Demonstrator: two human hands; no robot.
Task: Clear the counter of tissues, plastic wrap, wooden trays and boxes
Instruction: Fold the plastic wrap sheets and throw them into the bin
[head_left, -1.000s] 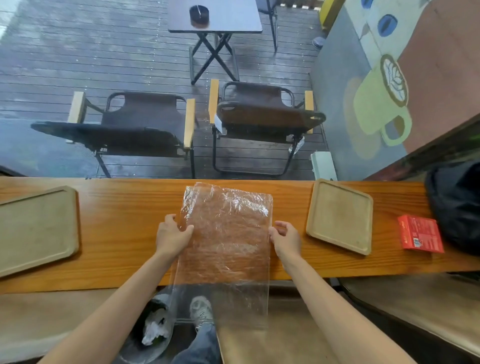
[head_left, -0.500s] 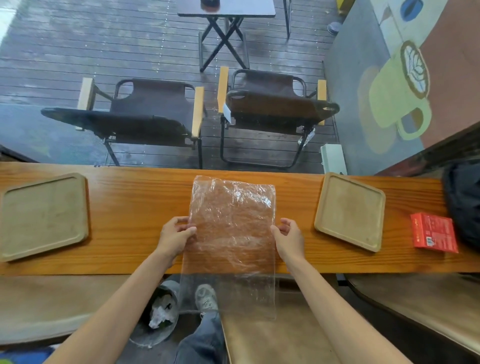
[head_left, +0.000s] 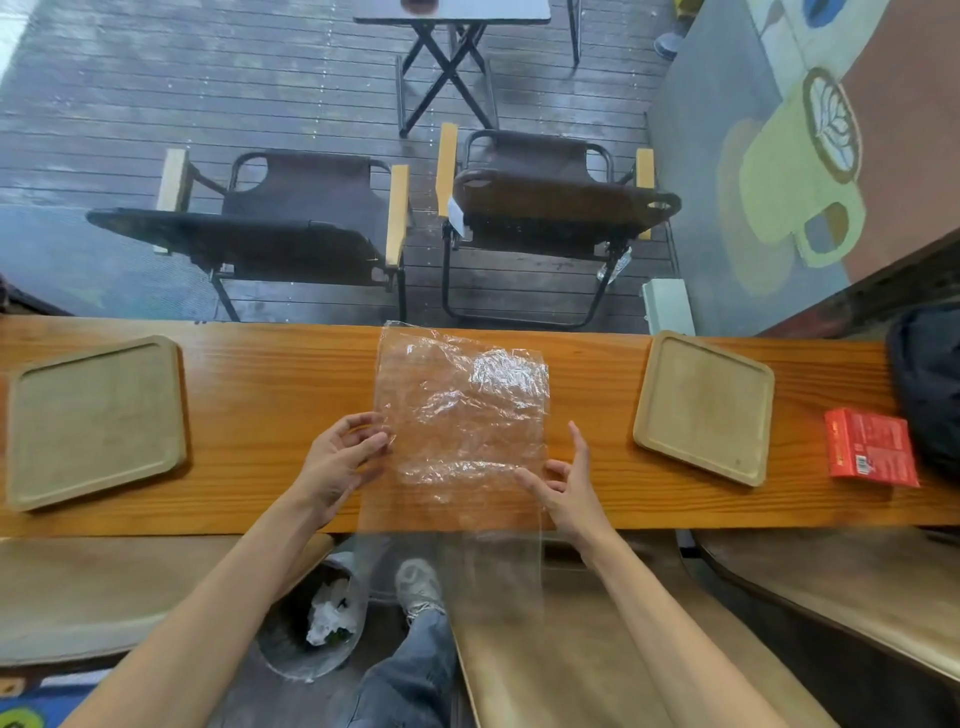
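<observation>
A person clearing a wooden counter (head_left: 260, 415) works on one sheet of plastic wrap (head_left: 462, 415), which lies flat at the counter's centre with its near end hanging over the edge toward the floor. Below, at 7 o'clock, a single bin (head_left: 311, 629) already holds crumpled white paper beside the person's shoe. The left hand (head_left: 337, 462) has its fingers half-curled and loose at the sheet's left edge, touching or just beside it; the right hand (head_left: 569, 488) is spread open, fingertips resting on the sheet's near right part. Neither hand has a firm grip yet. The step in hand appears to be gathering the wrap; the next move likely calls for pinching both edges and bunching the thin film so it does not cling or slip. Two wooden trays wait, one (head_left: 96, 421) at 9 o'clock, one (head_left: 704, 408) at 3 o'clock, with one red box (head_left: 870, 447) farther right. No tissues remain on the counter. Beyond the glass stand two folding chairs and one small table.
</observation>
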